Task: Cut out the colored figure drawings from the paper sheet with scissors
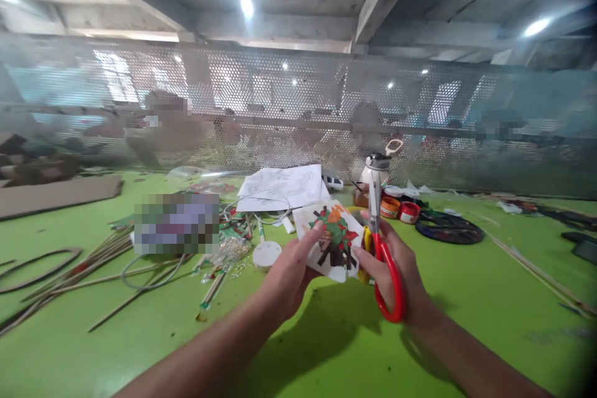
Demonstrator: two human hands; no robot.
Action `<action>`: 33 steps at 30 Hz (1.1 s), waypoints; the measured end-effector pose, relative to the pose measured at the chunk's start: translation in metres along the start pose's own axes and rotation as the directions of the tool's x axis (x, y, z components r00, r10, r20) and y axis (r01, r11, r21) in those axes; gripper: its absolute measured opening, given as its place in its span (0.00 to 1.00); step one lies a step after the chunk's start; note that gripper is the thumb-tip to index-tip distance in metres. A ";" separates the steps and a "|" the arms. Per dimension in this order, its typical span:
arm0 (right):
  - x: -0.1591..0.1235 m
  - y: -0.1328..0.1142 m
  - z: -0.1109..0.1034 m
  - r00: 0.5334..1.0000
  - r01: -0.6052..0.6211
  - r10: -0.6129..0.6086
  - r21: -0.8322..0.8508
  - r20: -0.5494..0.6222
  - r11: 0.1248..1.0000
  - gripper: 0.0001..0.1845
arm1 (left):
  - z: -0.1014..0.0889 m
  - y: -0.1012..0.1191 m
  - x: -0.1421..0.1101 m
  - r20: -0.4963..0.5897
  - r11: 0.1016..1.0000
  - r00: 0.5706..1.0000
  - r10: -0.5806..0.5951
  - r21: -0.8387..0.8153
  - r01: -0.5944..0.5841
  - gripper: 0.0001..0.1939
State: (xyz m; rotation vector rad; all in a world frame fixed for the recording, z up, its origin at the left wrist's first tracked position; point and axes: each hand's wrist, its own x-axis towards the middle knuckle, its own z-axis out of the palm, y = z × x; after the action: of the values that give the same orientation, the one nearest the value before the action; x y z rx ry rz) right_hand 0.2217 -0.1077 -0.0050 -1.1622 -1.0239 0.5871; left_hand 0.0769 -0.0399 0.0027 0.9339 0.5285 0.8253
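My left hand [291, 270] pinches a white paper piece [334, 236] by its left side, thumb on top. On the paper is a coloured picture in green, red, orange and black. My right hand [403, 261] is closed round a pair of red-handled scissors [395, 289], its blades pointing up and away from me. The thumb of that hand also touches the paper's right edge. Both hands are raised over the green table [326, 348]. Something yellow shows behind the scissors, partly hidden by my right hand.
Farther back lie white sheets [280, 186] and a lidded bottle [377, 163]. Paint jars [409, 212] and a black palette [450, 228] are to the right. Leftward are a white disc [267, 255], thin sticks [125, 308] and cardboard [56, 194]. A perforated screen [289, 106] stands behind.
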 end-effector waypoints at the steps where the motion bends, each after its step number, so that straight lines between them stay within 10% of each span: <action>1: -0.002 0.000 0.000 1.000 0.000 0.000 -0.005 -0.006 1.000 0.32 | 0.000 -0.001 -0.001 0.012 1.000 1.000 -0.006 -0.008 0.006 0.20; 33: -0.017 -0.009 -0.009 0.994 -0.112 0.112 0.076 0.002 0.991 0.34 | 0.003 -0.003 -0.002 0.035 0.999 0.999 -0.028 -0.031 0.029 0.12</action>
State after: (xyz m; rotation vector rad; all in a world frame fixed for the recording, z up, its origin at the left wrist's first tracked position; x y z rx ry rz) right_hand 0.2213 -0.1291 -0.0028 -1.1581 -0.9312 0.7072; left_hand 0.0792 -0.0435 0.0016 0.9083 0.4961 0.7887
